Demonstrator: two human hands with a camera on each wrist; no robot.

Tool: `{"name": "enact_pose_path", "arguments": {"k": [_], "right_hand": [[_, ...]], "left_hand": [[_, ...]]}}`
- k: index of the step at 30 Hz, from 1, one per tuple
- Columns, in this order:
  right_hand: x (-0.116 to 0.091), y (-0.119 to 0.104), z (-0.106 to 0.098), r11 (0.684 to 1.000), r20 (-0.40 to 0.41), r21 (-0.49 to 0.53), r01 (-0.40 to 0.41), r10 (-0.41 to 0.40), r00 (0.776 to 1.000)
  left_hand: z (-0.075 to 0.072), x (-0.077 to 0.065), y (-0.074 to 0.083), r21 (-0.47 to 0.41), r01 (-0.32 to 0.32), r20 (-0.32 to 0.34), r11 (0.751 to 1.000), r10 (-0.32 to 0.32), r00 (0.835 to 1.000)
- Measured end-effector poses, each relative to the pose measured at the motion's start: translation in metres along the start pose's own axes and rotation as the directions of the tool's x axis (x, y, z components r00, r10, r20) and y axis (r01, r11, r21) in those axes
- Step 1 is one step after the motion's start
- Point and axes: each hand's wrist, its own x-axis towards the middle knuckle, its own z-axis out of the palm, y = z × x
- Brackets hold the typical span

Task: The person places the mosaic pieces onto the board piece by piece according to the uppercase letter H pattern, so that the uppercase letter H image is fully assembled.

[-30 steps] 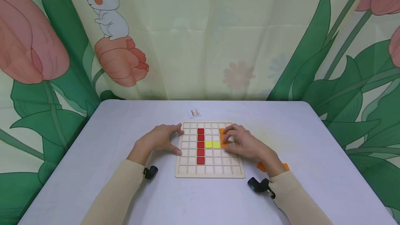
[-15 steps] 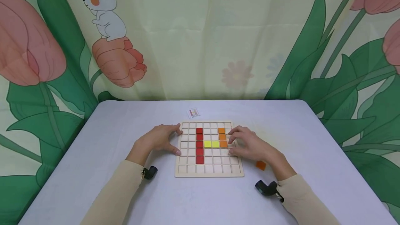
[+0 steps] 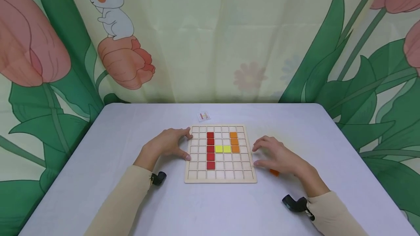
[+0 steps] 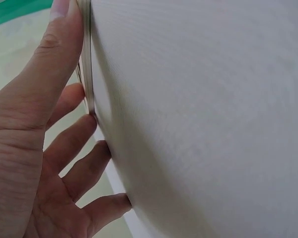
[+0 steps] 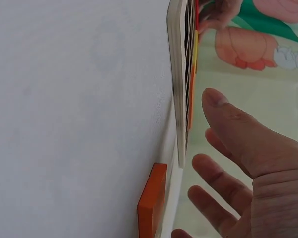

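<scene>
A wooden grid board [image 3: 220,181] lies mid-table. On it stand a column of several red square tiles [image 3: 210,149], two yellow tiles [image 3: 223,149] in a row to their right, and three orange tiles [image 3: 234,141] in a column at the row's right end. My left hand [image 3: 165,143] rests at the board's left edge, thumb and fingers spread, thumb against the rim. Just off the right edge my right hand [image 3: 279,156] hovers, fingers parted and holding nothing. Beneath it a loose orange tile [image 5: 151,208] lies on the table, partly hidden in the head view.
A small card [image 3: 203,116] printed with a coloured grid pattern lies behind the board. The table [image 3: 216,210] has a white cover. A curtain [image 3: 197,46] with tulips and a rabbit hangs behind it.
My right hand has let go of the orange tiles on the board and moved right, off the board, over the loose orange tile. The left hand stays at the left edge.
</scene>
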Motion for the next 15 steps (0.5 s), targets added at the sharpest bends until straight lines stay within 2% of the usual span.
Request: {"name": "enact_pose_path", "arguments": {"k": [15], "right_hand": [[-0.022, 0.008, -0.006, 0.997, 0.032, -0.051, -0.051, 0.053, 0.998]], "left_hand": [[0.002, 0.000, -0.002, -0.007, -0.011, -0.008, 1.000, 0.011, 1.000]]}}
